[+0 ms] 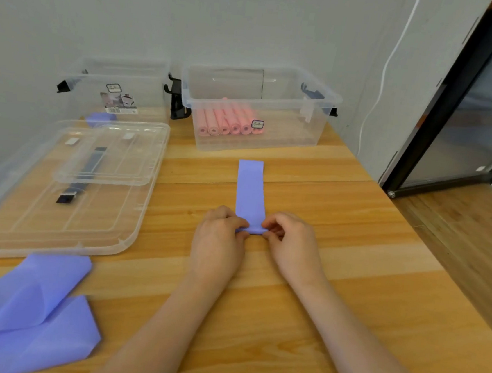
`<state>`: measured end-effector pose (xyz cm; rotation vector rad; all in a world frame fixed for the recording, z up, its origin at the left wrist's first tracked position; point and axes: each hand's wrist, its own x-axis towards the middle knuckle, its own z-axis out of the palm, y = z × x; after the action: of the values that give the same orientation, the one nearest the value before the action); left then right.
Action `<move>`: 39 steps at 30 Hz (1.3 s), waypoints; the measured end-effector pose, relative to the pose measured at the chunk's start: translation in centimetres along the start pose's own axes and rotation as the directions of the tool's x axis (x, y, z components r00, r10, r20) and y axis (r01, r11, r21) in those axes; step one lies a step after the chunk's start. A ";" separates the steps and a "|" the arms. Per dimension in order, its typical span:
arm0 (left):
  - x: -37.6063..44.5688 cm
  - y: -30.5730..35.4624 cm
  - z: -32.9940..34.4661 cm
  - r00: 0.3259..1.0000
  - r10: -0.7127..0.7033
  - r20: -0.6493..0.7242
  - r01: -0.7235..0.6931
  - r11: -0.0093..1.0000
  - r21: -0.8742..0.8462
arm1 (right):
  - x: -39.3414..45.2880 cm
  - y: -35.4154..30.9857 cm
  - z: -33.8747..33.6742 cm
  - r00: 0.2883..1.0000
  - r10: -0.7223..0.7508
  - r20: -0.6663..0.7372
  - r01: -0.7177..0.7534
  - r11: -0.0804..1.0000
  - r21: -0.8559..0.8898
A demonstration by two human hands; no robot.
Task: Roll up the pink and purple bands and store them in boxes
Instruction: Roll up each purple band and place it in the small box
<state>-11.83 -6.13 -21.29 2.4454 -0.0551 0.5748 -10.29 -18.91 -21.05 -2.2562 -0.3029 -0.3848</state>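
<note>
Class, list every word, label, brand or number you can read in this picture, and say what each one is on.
No text is legible.
Left box: paper label with barcode, print too blurred.
Left box: small badge, unreadable.
Right box: small badge, script too small to read.

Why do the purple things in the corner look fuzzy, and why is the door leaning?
In the head view, the loose purple bands sit at the frame's near left edge, where the picture smears. The wide lens bends straight lines, so the door frame tilts. The hands and the band they pinch stay fairly sharp in the middle. Light is soft, with faint shadows.
</note>
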 end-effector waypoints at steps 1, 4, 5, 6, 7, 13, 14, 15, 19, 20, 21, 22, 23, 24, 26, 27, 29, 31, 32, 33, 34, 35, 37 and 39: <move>0.0 -0.1 0.1 1.000 0.001 -0.005 -0.001 1.000 -0.007 | 0.0 0.0 0.0 1.000 -0.012 0.003 0.012 1.000 -0.010; 0.4 -0.1 0.0 1.000 -0.024 0.017 0.024 0.999 -0.030 | 0.3 0.0 0.0 1.000 -0.005 0.012 0.005 1.000 -0.026; 0.5 -0.1 0.0 0.999 -0.029 0.017 0.029 0.999 -0.033 | 0.5 0.0 0.0 1.000 0.005 0.015 -0.005 1.000 -0.027; 0.6 -0.1 0.0 1.000 -0.031 0.005 0.031 0.999 -0.035 | 0.6 0.0 0.1 1.000 0.015 0.017 -0.014 1.000 -0.027; 0.7 0.0 0.0 0.999 -0.045 -0.005 0.044 0.998 -0.037 | 0.8 0.0 0.2 0.999 0.026 0.019 -0.025 0.999 -0.028; 0.7 0.3 -0.2 1.000 -0.027 0.008 0.027 0.999 0.021 | 1.2 -0.1 0.3 0.998 0.066 -0.016 -0.066 0.997 -0.041; 0.6 0.3 -0.2 1.000 -0.013 0.005 0.013 1.000 0.023 | 1.1 -0.1 0.3 0.998 0.058 -0.024 -0.059 0.997 -0.051; 0.6 0.3 -0.1 1.000 -0.009 0.000 0.009 1.000 0.019 | 1.0 -0.2 0.3 0.998 0.051 -0.027 -0.052 0.997 -0.060; 0.7 0.5 -0.2 0.999 -0.040 0.028 0.039 0.999 0.036 | 0.8 -0.1 0.1 0.998 0.065 -0.026 -0.066 0.997 -0.040; 0.7 0.5 -0.3 0.998 -0.048 0.042 0.045 0.998 0.049 | 0.9 -0.1 0.1 0.997 0.074 -0.025 -0.075 0.997 -0.022; 0.7 0.5 -0.4 0.997 -0.055 0.052 0.052 0.997 0.058 | 0.8 -0.1 0.0 0.996 0.082 -0.021 -0.082 0.997 -0.005; 0.7 0.5 -0.4 0.997 -0.061 0.055 0.057 0.997 0.059 | 0.8 -0.1 0.0 0.996 0.089 -0.019 -0.088 0.996 0.006; 0.7 0.4 -0.4 0.997 -0.062 0.049 0.060 0.997 0.050 | 0.9 -0.2 0.0 0.996 0.093 -0.018 -0.093 0.996 0.017; 0.7 0.4 -0.4 0.997 -0.062 0.037 0.061 0.997 0.037 | 0.9 -0.2 0.0 0.995 0.096 -0.019 -0.095 0.995 0.027; 0.8 0.4 -0.4 0.998 -0.056 0.022 0.055 0.998 0.018 | 0.9 -0.2 0.0 0.996 0.090 -0.017 -0.089 0.995 0.034; 0.7 0.4 -0.4 0.999 -0.047 0.023 0.046 0.999 0.019 | 0.8 -0.2 -0.1 0.997 0.081 -0.012 -0.080 0.996 0.033; 0.7 0.5 -0.5 0.999 -0.028 0.028 0.028 0.999 0.026 | 0.7 -0.2 0.0 0.998 0.060 -0.006 -0.060 0.998 0.030; 0.5 0.6 -0.4 1.000 -0.008 0.029 0.007 1.000 0.020 | 0.7 -0.2 0.0 0.999 0.041 -0.005 -0.041 0.999 0.021; 0.5 0.5 -0.4 1.000 -0.001 0.031 0.001 1.000 0.011 | 0.7 -0.2 0.1 0.999 0.036 -0.007 -0.036 0.999 0.016; 0.5 0.4 -0.4 0.999 0.000 0.032 0.000 1.000 0.003 | 0.7 -0.1 0.1 0.999 0.036 -0.010 -0.036 0.999 0.013; 0.6 0.3 -0.4 0.999 -0.007 0.034 0.007 1.000 -0.004 | 0.7 -0.1 0.1 0.999 0.045 -0.016 -0.045 0.999 0.016; 0.7 0.1 -0.5 0.999 -0.016 0.038 0.017 1.000 -0.014 | 0.8 -0.1 0.1 0.998 0.063 -0.025 -0.063 0.998 0.023; 1.0 -0.3 -0.7 0.998 -0.036 0.043 0.038 0.998 -0.053 | 0.9 -0.1 0.0 0.994 0.104 -0.044 -0.102 0.994 0.040; 1.3 -0.5 -0.8 0.998 -0.055 0.043 0.058 0.995 -0.080 | 1.1 -0.1 0.0 0.993 0.113 -0.044 -0.111 0.993 0.046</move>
<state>-10.90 -5.09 -20.46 2.3717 -0.0249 0.4886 -9.34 -18.74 -20.62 -2.2063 -0.1575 -0.3675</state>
